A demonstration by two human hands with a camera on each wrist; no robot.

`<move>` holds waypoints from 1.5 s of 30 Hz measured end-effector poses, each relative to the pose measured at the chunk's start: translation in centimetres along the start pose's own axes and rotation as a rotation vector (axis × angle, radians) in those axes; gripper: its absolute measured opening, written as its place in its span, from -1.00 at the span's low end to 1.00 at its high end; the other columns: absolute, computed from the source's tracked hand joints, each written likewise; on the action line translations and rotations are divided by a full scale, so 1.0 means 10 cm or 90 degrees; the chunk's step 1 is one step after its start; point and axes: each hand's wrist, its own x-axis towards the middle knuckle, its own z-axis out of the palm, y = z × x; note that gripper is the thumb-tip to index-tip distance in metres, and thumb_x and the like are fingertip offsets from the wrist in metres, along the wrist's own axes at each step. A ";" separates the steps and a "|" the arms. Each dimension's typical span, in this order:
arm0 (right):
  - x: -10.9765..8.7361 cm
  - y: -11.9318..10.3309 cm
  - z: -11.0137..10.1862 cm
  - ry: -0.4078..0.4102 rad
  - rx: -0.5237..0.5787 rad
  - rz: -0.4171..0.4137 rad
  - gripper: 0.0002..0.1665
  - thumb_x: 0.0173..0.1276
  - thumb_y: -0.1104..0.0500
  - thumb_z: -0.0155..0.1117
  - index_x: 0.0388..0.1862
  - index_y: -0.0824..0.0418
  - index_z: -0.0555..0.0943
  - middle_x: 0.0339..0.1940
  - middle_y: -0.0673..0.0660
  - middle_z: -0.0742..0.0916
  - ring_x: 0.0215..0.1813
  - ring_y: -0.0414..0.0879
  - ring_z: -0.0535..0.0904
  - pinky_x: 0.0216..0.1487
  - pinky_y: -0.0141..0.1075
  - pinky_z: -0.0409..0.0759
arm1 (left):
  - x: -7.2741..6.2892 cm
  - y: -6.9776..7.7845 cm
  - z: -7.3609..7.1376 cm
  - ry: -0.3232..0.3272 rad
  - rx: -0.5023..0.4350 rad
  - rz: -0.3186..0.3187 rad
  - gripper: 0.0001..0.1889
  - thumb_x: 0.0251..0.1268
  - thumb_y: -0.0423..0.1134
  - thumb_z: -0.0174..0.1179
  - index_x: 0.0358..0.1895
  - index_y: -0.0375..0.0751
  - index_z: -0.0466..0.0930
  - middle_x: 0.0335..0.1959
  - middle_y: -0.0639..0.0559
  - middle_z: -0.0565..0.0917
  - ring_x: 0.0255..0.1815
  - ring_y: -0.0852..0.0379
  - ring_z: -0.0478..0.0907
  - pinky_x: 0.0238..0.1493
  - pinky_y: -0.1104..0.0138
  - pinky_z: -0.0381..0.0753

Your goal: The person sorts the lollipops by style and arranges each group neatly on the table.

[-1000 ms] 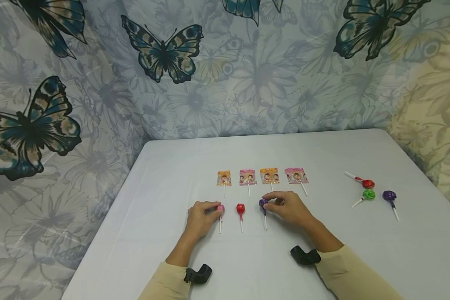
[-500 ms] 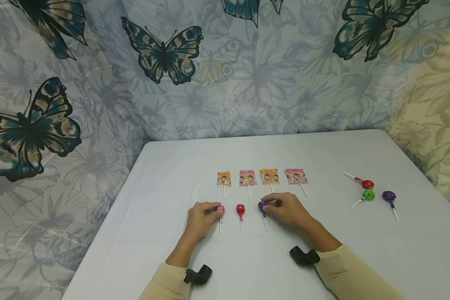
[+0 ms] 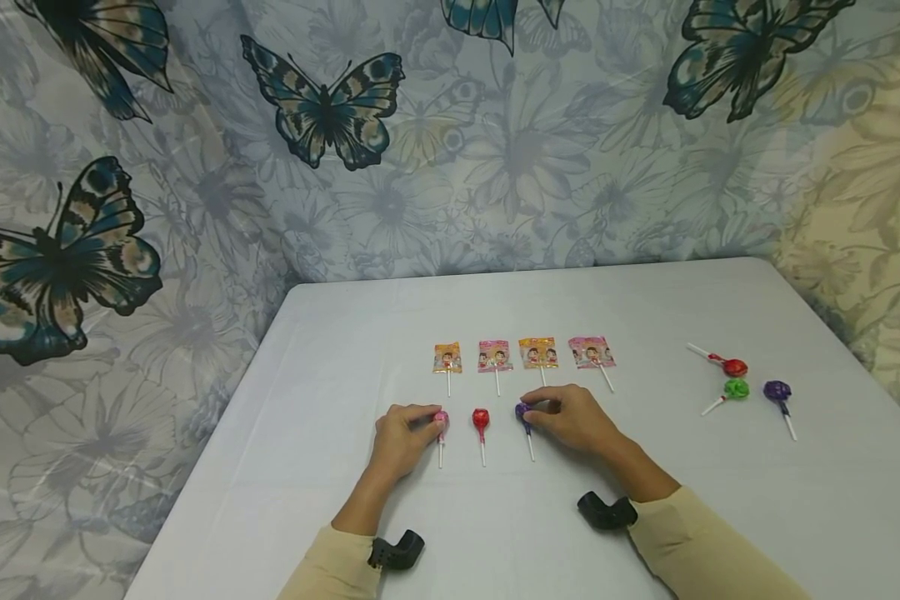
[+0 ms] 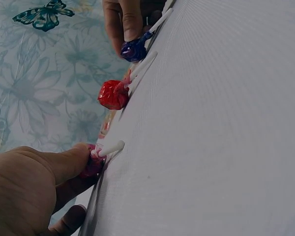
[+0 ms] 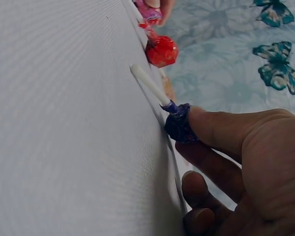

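Note:
My left hand (image 3: 403, 437) pinches the wrapped head of a pink lollipop (image 3: 441, 419) between thumb and finger, its white stick pointing toward me. In the left wrist view the thumb covers part of that pink lollipop (image 4: 93, 162). My right hand (image 3: 576, 418) pinches a purple lollipop (image 3: 523, 412) by its head; the right wrist view shows the dark purple wrapper (image 5: 179, 125) and white stick clearly. Between the hands a red lollipop (image 3: 481, 418) lies on the white table, touched by neither. All three sticks run roughly parallel.
Behind this row lie flat-packed lollipops in orange (image 3: 447, 358) and pink (image 3: 494, 356) wrappers, several in a line. At the right are another red lollipop (image 3: 734, 367), a green one (image 3: 737, 389) and a purple one (image 3: 777, 391). The white table (image 3: 330, 333) meets patterned cloth behind.
My right hand has shifted the purple lollipop's head very slightly to the left. The left hand and the pink lollipop stay in place.

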 end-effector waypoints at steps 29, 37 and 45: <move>0.01 -0.02 -0.02 0.008 0.013 0.023 -0.72 0.22 0.19 0.43 -0.06 0.11 0.72 -0.38 -0.01 0.61 -0.32 -0.07 0.41 -0.38 -0.21 0.37 | 0.00 0.01 0.01 0.002 -0.005 -0.008 -0.77 0.08 -0.20 0.45 -0.15 -0.07 0.78 -0.23 0.02 0.65 -0.12 -0.01 0.52 -0.08 0.07 0.47; 0.00 -0.04 -0.08 0.016 0.025 0.019 -0.69 0.23 0.18 0.43 -0.03 0.14 0.71 -0.23 0.04 0.69 -0.26 -0.04 0.47 -0.35 -0.24 0.43 | -0.01 -0.01 0.01 0.005 -0.004 -0.004 -0.76 0.08 -0.19 0.45 -0.15 -0.06 0.78 -0.22 0.03 0.67 -0.12 0.00 0.52 -0.07 0.06 0.46; -0.06 -0.03 -0.19 0.025 0.023 0.023 -0.66 0.24 0.18 0.41 0.01 0.15 0.69 -0.23 0.06 0.67 -0.30 -0.02 0.46 -0.47 -0.25 0.45 | 0.00 -0.01 0.01 0.000 0.000 0.002 -0.77 0.08 -0.19 0.44 -0.15 -0.07 0.78 -0.22 0.04 0.68 -0.12 0.00 0.51 -0.07 0.06 0.45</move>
